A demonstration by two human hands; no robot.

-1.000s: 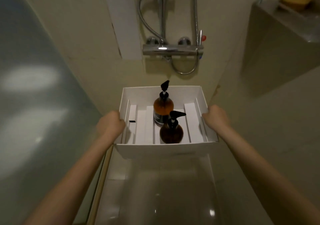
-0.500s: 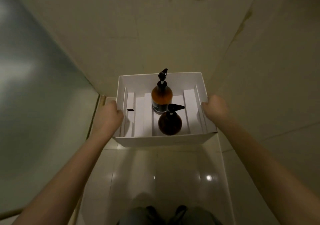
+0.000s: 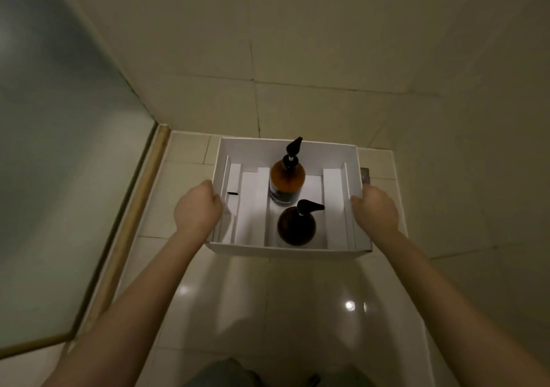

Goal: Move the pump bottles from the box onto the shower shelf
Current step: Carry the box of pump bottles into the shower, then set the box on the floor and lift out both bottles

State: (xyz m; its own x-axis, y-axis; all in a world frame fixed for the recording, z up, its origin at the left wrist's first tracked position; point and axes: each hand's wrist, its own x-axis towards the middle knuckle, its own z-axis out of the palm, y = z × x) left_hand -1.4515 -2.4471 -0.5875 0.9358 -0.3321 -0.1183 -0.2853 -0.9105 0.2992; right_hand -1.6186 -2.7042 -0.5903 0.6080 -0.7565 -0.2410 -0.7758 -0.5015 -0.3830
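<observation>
An open white cardboard box [image 3: 285, 251] is low over the shower floor, gripped on both sides. My left hand [image 3: 198, 209] clasps its left wall and my right hand [image 3: 375, 208] clasps its right wall. Inside, between white cardboard dividers, stand two amber pump bottles with black pumps. The far bottle [image 3: 287, 183] is upright with a dark label. The near bottle [image 3: 296, 226] stands just in front of it, seen from above. The shower shelf is out of view.
Beige tiled walls rise ahead and to the right. A frosted glass panel [image 3: 59, 148] with a gold-toned frame [image 3: 131, 226] bounds the left side. Glossy floor tiles [image 3: 282, 312] lie below, with a small metal drain [image 3: 365, 176] beside the box's right edge. My feet show at the bottom.
The box has come down with both hands from the height of the shower mixer to just above the floor. My view has tilted downward, so the tap and wall niche have left the frame.
</observation>
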